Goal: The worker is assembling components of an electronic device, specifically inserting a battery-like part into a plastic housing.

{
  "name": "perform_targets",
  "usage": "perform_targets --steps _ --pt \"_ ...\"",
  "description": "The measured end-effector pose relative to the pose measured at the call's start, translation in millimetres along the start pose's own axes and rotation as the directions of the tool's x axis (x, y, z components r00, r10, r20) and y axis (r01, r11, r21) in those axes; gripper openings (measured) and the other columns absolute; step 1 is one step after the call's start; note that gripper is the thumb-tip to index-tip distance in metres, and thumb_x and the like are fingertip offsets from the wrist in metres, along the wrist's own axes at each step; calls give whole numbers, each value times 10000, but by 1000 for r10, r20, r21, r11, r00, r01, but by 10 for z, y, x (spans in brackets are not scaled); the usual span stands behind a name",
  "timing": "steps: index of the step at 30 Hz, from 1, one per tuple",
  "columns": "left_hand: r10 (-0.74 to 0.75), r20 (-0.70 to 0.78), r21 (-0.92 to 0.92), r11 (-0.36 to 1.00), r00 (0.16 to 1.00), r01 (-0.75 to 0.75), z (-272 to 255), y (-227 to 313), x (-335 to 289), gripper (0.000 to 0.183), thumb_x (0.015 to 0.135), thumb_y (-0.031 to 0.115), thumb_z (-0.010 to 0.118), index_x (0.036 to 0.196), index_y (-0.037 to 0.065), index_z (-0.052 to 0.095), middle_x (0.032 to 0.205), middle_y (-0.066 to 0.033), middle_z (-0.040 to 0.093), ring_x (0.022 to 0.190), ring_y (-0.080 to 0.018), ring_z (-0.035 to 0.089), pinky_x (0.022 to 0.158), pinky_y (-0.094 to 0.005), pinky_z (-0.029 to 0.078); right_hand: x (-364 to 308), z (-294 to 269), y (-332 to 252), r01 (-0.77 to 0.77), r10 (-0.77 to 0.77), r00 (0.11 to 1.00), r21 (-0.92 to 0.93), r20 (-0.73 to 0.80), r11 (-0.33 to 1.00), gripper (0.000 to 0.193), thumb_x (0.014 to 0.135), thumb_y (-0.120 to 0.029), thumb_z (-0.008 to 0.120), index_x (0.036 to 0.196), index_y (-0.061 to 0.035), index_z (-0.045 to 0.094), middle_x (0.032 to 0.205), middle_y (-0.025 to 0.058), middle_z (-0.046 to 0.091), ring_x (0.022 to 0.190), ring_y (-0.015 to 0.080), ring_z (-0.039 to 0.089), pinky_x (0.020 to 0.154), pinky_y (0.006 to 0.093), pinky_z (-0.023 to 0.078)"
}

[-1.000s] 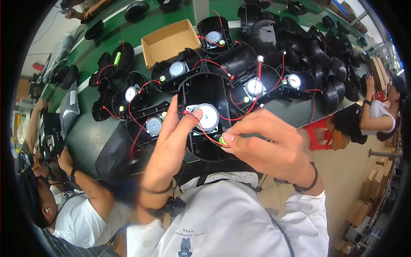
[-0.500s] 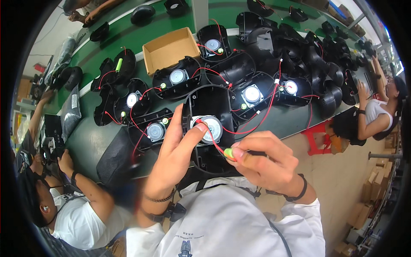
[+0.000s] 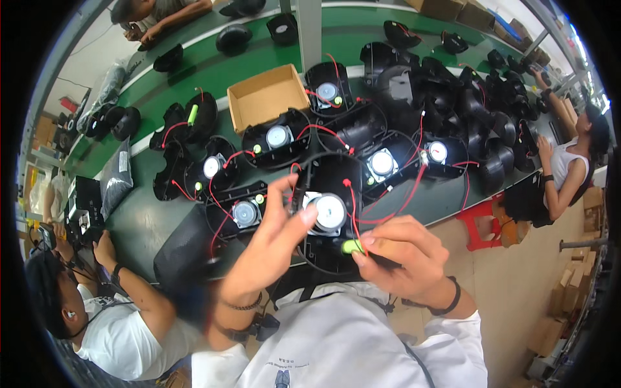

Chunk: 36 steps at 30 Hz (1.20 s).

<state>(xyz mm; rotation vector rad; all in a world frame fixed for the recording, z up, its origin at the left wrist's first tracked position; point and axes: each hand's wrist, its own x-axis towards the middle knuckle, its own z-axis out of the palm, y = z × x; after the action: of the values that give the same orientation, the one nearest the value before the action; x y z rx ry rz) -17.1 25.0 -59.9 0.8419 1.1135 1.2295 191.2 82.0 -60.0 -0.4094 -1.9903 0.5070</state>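
Observation:
In front of me is a rounded black plastic speaker housing [image 3: 333, 169] with a round silver speaker [image 3: 330, 215] inside. My left hand [image 3: 262, 249] grips the housing's left side, its thumb reaching over the speaker's edge; the fingers behind are partly hidden. Between the thumb and fingers of my right hand [image 3: 407, 255] is a light-green cylindrical battery [image 3: 351, 246], held low over the housing's right side. A red wire runs up from the battery to a small red plug [image 3: 347, 183], which stands loose above the speaker.
Several similar black housings with speakers and red wires surround mine on the green table [image 3: 139, 223]. An open cardboard box [image 3: 268, 100] stands beyond them, and black shells [image 3: 446, 110] pile up at right. People work left, right and across. A red stool [image 3: 480, 226] stands at right.
The red plug, formerly under my left thumb at the speaker, is now loose above it. My left thumb has shifted off the wire. The scene sits slightly lower in view; the battery stays in my right hand.

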Motion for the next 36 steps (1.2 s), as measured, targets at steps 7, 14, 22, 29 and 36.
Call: perform_targets --steps 7,14,22,29,36 --pt "194 171 -39 981 966 -190 -23 -319 -115 1412 531 159 990 1621 31 100 1535 -165 381 1427 -284 408 1194 -417 315 15 40 -282 -143 144 989 50 -26 988 296 709 -42 892 954 1 733 881 88 687 691 201 659 584 301 556" --pt "248 102 -114 965 963 -236 101 -389 -61 1242 744 711 752 1562 -61 223 1518 -211 423 1403 -294 463 1171 -415 367 115 -27 -203 16 -17 1000 73 14 997 289 716 -38 867 971 14 741 962 114 719 782 220 701 674 305 573" --pt "90 113 -212 975 989 -65 201 -279 -36 1226 765 835 630 1522 -77 317 1455 -199 507 1328 -268 524 1138 -395 397 179 -80 -139 64 -65 994 21 88 998 275 685 -30 836 949 -5 763 976 103 742 801 215 711 650 281 527" --pt "118 184 -166 982 976 -88 151 -242 -33 1202 782 816 634 1514 -92 340 1450 -196 509 1335 -253 511 1141 -368 377 169 -115 -97 52 -67 990 119 127 991 215 729 -12 795 940 6 759 975 112 740 799 223 706 662 295 506" --pt "115 250 -178 981 961 -71 89 -261 -52 1182 809 773 646 1533 -100 316 1422 -185 528 1323 -243 516 1138 -367 362 224 -152 -170 94 -123 968 140 217 986 197 741 -14 793 928 29 748 981 137 725 810 257 693 690 322 534"
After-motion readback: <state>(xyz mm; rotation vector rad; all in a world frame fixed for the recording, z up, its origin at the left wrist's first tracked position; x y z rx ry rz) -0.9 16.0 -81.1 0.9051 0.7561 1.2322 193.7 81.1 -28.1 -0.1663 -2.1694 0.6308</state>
